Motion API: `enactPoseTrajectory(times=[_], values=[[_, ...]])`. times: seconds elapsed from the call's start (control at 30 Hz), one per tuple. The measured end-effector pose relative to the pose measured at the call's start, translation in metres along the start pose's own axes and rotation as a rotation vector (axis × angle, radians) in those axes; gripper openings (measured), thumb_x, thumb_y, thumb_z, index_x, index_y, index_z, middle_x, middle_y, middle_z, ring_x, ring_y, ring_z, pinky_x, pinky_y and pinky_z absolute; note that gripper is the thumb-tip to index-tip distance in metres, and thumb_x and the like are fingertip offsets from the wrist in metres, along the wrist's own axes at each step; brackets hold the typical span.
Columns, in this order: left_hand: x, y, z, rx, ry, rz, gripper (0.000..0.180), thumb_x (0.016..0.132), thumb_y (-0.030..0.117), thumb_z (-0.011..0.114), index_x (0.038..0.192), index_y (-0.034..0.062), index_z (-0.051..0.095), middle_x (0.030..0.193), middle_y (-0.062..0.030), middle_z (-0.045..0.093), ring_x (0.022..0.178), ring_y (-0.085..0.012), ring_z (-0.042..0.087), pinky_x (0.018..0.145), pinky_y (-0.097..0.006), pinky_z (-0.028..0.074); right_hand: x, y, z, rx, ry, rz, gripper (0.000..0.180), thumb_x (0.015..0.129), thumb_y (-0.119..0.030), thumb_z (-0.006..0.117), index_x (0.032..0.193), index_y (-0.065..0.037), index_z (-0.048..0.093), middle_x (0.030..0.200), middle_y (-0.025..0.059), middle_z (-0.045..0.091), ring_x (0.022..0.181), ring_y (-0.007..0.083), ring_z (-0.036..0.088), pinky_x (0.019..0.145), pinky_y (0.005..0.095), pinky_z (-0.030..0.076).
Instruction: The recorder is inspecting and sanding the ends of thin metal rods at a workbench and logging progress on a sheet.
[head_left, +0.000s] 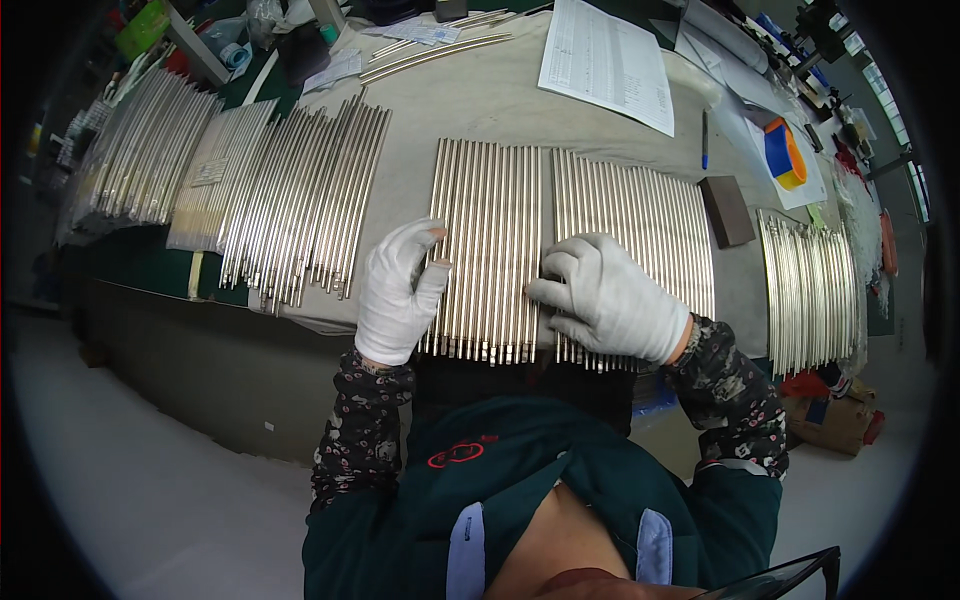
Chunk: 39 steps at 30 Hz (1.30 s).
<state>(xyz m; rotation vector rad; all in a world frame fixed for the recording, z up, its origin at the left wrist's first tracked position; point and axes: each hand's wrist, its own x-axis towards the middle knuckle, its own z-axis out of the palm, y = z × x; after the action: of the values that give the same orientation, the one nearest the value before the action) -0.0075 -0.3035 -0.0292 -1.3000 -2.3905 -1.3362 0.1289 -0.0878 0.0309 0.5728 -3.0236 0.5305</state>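
Head view: nearest the lens, a dark green apron bib [520,480] over patterned sleeves [365,420] leads up to two white-gloved hands laid flat on rows of slim silver metal rods on a grey-covered bench [500,100]. The left hand [398,290], fingers spread and unclenched, rests against the left edge of the middle rod batch [490,240], its thumb lying across the outermost rods; it grips nothing. The right hand [605,295] lies palm down, fingers loosely curled, on the near end of the right rod batch [650,215], its fingertips reaching the narrow gap that parts the two batches; it too closes on nothing. Both batches lie side by side directly beneath the hands, their ends hanging slightly over the bench's near edge. Well left of the left hand, more rod bundles [300,190] fan out, some in clear wrapping. Right of the right hand sits a dark brown block [727,210], and beyond it another curved row of rods [810,290]. Farther from the hands lie a printed sheet [605,60], a blue pen [704,140] and a blue, orange and yellow tape roll [786,153].
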Motion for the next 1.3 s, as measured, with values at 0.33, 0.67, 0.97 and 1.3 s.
enactPoseTrajectory(times=[0.33,0.67,0.97,1.3], values=[[0.004,0.0,0.0,-0.037,0.024,0.072,0.03,0.089,0.026,0.058,0.105,0.001,0.054,0.107,-0.0156,0.062,0.1,-0.0328,0.058,0.087,-0.04,0.046,0.01,0.0,0.007,-0.011,0.167,-0.094,0.03,0.071,-0.024,0.069,0.094,-0.008,0.06,0.097,0.0086,0.057,0.095,0.025,0.055,0.083,0.0382,0.043],[0.006,0.003,-0.002,-0.042,0.026,0.061,0.028,0.09,0.026,0.057,0.104,0.0012,0.053,0.105,-0.0154,0.062,0.099,-0.0318,0.06,0.085,-0.039,0.048,0.017,-0.005,0.007,0.034,-0.008,-0.061,0.039,0.068,-0.023,0.071,0.103,-0.009,0.059,0.105,0.0104,0.056,0.108,0.0288,0.051,0.094,0.0418,0.039],[0.002,0.002,-0.002,-0.078,-0.005,0.013,0.028,0.091,0.021,0.054,0.109,0.0008,0.057,0.114,-0.0124,0.061,0.108,-0.0281,0.056,0.092,-0.036,0.044,0.022,-0.008,0.008,0.015,0.035,-0.092,0.04,0.069,-0.023,0.071,0.104,-0.01,0.058,0.102,0.0098,0.056,0.104,0.0288,0.052,0.093,0.041,0.039],[0.003,0.007,-0.005,-0.174,-0.02,-0.079,0.025,0.091,0.018,0.053,0.109,0.0012,0.058,0.114,-0.0116,0.061,0.106,-0.0259,0.057,0.09,-0.033,0.045,0.03,-0.012,0.01,0.054,-0.006,-0.09,0.037,0.071,-0.022,0.069,0.105,-0.01,0.058,0.104,0.0091,0.056,0.105,0.0279,0.052,0.092,0.041,0.039]])
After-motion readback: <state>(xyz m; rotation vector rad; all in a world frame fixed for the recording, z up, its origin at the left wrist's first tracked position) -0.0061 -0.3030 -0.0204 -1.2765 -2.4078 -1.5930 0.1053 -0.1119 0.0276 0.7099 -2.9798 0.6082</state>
